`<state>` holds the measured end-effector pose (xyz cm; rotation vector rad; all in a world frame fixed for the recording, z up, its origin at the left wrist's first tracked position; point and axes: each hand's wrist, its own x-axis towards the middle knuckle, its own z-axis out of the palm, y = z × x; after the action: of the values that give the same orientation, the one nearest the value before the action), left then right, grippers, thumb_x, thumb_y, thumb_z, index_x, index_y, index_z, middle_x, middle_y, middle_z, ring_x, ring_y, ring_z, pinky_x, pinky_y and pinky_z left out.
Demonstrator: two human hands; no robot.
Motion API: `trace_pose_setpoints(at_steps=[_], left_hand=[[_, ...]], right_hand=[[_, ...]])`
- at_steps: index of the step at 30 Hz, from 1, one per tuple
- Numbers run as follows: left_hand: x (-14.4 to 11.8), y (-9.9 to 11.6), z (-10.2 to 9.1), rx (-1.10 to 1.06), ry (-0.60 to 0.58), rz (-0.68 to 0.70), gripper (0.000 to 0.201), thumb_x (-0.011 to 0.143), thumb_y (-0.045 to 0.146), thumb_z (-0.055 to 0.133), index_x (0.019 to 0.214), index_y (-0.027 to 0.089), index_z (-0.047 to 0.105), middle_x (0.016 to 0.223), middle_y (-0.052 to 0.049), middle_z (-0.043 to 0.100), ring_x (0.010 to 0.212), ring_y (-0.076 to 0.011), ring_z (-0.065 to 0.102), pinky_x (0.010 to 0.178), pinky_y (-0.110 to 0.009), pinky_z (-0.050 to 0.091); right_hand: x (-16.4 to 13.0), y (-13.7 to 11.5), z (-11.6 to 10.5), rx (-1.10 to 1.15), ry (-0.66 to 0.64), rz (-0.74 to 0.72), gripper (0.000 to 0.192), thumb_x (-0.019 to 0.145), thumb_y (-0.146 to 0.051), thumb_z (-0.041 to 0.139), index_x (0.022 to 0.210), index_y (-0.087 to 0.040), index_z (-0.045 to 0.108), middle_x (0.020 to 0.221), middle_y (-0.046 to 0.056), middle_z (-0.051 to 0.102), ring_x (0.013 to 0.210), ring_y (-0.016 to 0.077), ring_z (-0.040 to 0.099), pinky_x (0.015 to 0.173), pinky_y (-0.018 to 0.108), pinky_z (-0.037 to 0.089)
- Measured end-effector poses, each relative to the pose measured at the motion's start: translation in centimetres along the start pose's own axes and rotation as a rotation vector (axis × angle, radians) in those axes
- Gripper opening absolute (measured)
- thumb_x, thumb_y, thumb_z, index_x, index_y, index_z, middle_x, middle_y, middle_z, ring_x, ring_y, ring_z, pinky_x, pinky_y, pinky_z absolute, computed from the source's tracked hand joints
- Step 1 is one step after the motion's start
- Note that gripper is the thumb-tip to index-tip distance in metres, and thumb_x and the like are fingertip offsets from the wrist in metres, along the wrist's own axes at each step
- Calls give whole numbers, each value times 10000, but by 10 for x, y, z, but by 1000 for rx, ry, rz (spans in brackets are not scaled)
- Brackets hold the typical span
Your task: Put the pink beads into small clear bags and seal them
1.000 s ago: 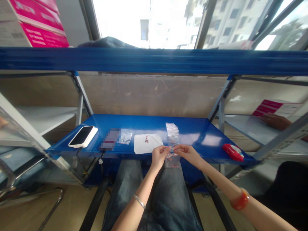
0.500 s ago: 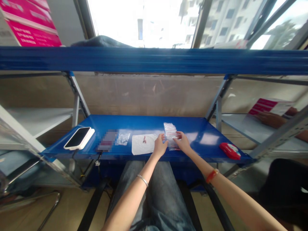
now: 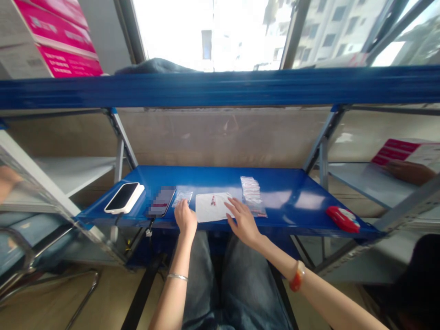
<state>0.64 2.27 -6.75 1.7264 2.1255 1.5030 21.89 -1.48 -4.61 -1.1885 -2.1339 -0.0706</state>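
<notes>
The left hand (image 3: 185,219) rests at the front edge of the blue metal shelf (image 3: 292,197), fingers curled narrow on the small clear plastic bag (image 3: 182,197). The right hand (image 3: 242,221), fingers spread wide, presses the white paper sheet (image 3: 211,207), which lies flat at 12 o'clock of the lap. The stack of clear bags (image 3: 252,195), at 3 o'clock of the sheet, runs front to back. Bare shelf extends rightward to the red flat case (image 3: 343,218).

A stockroom or packing workshop — blue steel shelving (image 3: 220,87) by a window, pink cartons (image 3: 58,41) up left, small plastic bags (image 3: 252,195) stacked on the shelf.
</notes>
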Motion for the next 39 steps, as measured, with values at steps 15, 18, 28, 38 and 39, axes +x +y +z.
trace_pose_setpoints(at_steps=[15,18,28,38,39], left_hand=[[-19,-25,-68,108,-134,-54,288,773,111,465,898,124,724,921,-171,715,887,-315,669,831,-425,499],[-19,-18,-79,34,-75,-62,219,780,222,531,850,156,728,866,-157,724,825,-316,680,769,-419,511],[-33,45,-92,-526,38,-136,212,718,331,657,804,140,690,778,-80,734,718,-217,692,665,-285,554],[-49,73,-86,-364,-108,101,325,795,143,517,1089,163,654,1045,-87,697,863,-203,683,783,-291,546],[-49,75,-86,-363,-121,121,338,794,139,518,1107,164,643,1061,-89,691,873,-202,679,786,-293,544]], right_hand=[[-5,-48,31,-52,-263,-51,413,889,-270,439,1286,-166,481,1339,144,482,1237,292,432,971,444,383],[-4,-52,30,-11,-235,-28,395,885,-269,453,1261,-157,502,1331,153,486,1230,300,433,968,450,379],[27,-85,3,683,-65,93,250,859,-301,523,1055,-170,605,981,70,669,815,154,620,766,291,490],[35,-89,-11,869,-45,328,281,860,-366,500,964,-151,647,869,74,693,732,164,641,668,278,501],[35,-88,-11,886,-48,334,274,859,-363,499,954,-155,650,864,73,693,734,166,642,677,283,503]])
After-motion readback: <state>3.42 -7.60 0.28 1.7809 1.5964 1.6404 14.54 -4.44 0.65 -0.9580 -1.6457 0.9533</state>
